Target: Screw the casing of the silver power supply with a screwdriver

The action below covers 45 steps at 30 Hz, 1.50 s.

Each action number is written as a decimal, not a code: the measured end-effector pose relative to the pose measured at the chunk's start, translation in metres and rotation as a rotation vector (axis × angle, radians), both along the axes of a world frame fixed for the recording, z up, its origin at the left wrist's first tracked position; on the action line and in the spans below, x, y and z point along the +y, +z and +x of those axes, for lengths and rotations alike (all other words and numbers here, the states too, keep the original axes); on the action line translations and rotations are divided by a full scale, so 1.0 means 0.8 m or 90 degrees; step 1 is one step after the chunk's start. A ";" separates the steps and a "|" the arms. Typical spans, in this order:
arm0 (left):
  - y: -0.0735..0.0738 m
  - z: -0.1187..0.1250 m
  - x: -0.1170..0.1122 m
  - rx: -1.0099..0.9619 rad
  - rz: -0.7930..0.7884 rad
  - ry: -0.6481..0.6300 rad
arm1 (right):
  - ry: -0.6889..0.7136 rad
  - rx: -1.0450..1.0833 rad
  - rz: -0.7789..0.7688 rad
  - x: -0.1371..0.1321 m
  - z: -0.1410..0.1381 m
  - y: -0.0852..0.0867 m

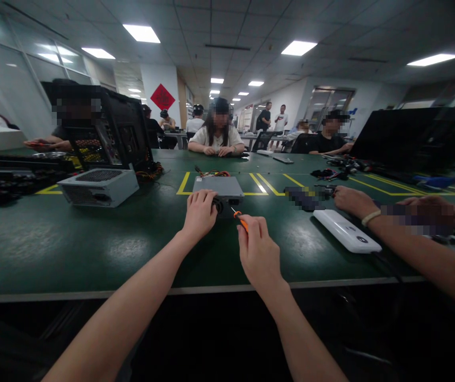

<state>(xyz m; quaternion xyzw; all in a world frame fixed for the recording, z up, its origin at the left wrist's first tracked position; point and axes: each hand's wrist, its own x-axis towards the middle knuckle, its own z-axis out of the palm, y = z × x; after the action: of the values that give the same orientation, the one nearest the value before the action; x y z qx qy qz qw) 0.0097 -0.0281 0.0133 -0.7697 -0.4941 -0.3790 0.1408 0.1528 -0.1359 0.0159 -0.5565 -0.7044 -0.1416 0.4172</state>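
A grey computer power supply [218, 187] lies on the green table [52, 239] in front of me, with coloured wires at its far end. My left hand [199, 213] rests against its near left corner, fingers curled on the casing. My right hand [257, 252] is closed round an orange-handled screwdriver [241, 219], whose tip points at the unit's near face.
A second power supply [99, 187] sits to the left beside an open computer case [122, 132]. A white power bank [346, 231] lies to the right by another person's forearm [410, 249]. Several people sit along the far side. Yellow lines mark the table.
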 end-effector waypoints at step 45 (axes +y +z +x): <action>0.003 0.007 -0.007 0.078 0.006 -0.029 | -0.090 -0.066 -0.030 -0.005 -0.002 0.007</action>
<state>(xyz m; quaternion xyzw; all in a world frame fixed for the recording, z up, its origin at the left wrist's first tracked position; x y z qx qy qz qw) 0.0155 -0.0339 0.0157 -0.8016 -0.4653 -0.3369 0.1658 0.1510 -0.1395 0.0213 -0.6062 -0.6872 -0.1826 0.3564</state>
